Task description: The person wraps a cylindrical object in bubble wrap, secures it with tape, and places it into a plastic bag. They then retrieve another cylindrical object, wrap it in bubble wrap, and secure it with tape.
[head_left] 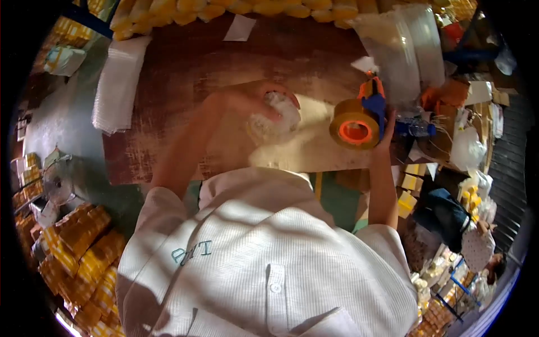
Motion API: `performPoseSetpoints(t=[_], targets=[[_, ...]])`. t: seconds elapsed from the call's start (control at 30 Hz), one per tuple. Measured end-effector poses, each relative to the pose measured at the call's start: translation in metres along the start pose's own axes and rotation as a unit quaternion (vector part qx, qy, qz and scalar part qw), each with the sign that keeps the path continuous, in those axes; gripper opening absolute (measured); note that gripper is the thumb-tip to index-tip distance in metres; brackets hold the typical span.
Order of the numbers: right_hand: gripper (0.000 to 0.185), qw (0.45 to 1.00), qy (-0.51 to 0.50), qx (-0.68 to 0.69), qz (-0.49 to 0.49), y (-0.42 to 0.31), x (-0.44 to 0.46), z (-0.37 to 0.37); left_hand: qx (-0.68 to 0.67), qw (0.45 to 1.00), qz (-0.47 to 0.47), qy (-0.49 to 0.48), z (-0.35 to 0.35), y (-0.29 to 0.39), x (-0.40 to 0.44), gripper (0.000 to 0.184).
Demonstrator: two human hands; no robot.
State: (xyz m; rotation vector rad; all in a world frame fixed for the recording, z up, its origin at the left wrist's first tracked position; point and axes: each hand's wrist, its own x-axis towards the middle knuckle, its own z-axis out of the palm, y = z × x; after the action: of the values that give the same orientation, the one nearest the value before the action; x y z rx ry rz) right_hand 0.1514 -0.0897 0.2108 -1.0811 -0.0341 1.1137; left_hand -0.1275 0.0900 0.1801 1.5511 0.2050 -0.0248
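From the head view, the left hand [269, 104] has its fingers curled part-closed around a crumpled clear plastic bundle [286, 115] over the scuffed brown wooden counter [191, 62]. The right hand [387, 132] wraps an orange-and-blue tape dispenser [372, 104] near the right edge. Sunlit wood stretches between; yellow packages [269, 7] line the far edge.

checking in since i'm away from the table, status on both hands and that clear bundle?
Left hand around clear bundle; right hand gripping tape dispenser; white sheets far left
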Motion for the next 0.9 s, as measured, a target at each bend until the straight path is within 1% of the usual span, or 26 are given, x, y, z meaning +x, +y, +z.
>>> performPoseSetpoints(t=[0.03,0.1,0.13,0.23,0.3,0.33,0.37,0.43,0.47,0.5,0.53,0.57,0.63,0.67,0.73,0.77,0.87,0.9], targets=[[0.048,0.999,-0.054,0.003,0.007,-0.006,-0.001,-0.001,-0.022,1.000,-0.011,0.000,0.000,-0.001,0.006,0.047],[0.058,0.986,-0.163,0.011,0.023,-0.013,0.002,-0.003,-0.003,1.000,-0.020,0.001,-0.001,-0.003,0.018,0.047],[0.056,0.988,-0.151,-0.021,0.013,-0.018,0.005,-0.008,0.006,1.000,-0.025,0.002,0.000,0.000,0.023,0.047],[0.050,0.986,-0.123,-0.114,-0.006,-0.048,0.032,-0.049,0.064,0.994,-0.085,0.035,0.006,0.020,0.025,0.049],[0.046,0.978,-0.110,-0.177,-0.010,-0.061,0.051,-0.067,0.059,0.996,-0.072,0.019,0.007,0.019,0.031,0.050],[0.044,0.972,-0.105,-0.209,-0.009,-0.057,0.047,-0.049,0.054,0.996,-0.066,0.013,0.005,0.017,0.035,0.051],[0.040,0.902,-0.058,-0.421,-0.079,-0.060,0.038,-0.031,0.049,0.997,-0.061,0.008,0.004,0.014,0.038,0.051],[0.030,0.800,-0.122,-0.556,-0.188,-0.059,-0.033,0.067,0.041,0.998,-0.049,-0.004,0.002,0.012,0.042,0.053],[0.029,0.714,-0.165,-0.670,-0.118,-0.069,-0.042,0.095,0.036,0.998,-0.045,-0.009,0.002,0.012,0.042,0.054],[0.027,0.678,-0.220,-0.700,-0.045,-0.070,-0.056,0.129,0.031,0.998,-0.044,-0.015,0.000,0.016,0.039,0.055],[0.028,0.564,-0.261,-0.775,-0.119,-0.066,-0.067,0.149,0.035,0.999,-0.031,-0.008,0.000,0.017,0.038,0.056],[0.029,0.435,-0.298,-0.828,-0.192,-0.059,-0.076,0.165,0.040,0.999,-0.017,-0.002,0.001,0.019,0.036,0.056],[0.030,0.357,-0.347,-0.816,-0.293,-0.041,-0.094,0.187,0.069,0.997,0.028,0.033,0.004,0.019,0.034,0.057],[0.031,0.317,-0.370,-0.804,-0.342,-0.033,-0.098,0.194,0.053,0.998,0.004,0.023,0.004,0.017,0.036,0.056],[0.032,0.269,-0.358,-0.823,-0.349,-0.020,-0.100,0.202,0.020,0.999,-0.042,-0.003,0.004,0.020,0.038,0.055],[0.032,0.245,-0.350,-0.832,-0.353,-0.016,-0.100,0.205,-0.010,0.997,-0.069,0.018,0.005,0.022,0.039,0.055],[0.047,0.137,-0.333,-0.851,-0.383,-0.004,-0.095,0.207,-0.028,0.995,-0.091,0.029,0.002,0.025,0.038,0.050],[0.048,0.124,-0.328,-0.856,-0.381,-0.001,-0.094,0.208,-0.027,0.995,-0.093,0.027,0.001,0.023,0.039,0.049]])
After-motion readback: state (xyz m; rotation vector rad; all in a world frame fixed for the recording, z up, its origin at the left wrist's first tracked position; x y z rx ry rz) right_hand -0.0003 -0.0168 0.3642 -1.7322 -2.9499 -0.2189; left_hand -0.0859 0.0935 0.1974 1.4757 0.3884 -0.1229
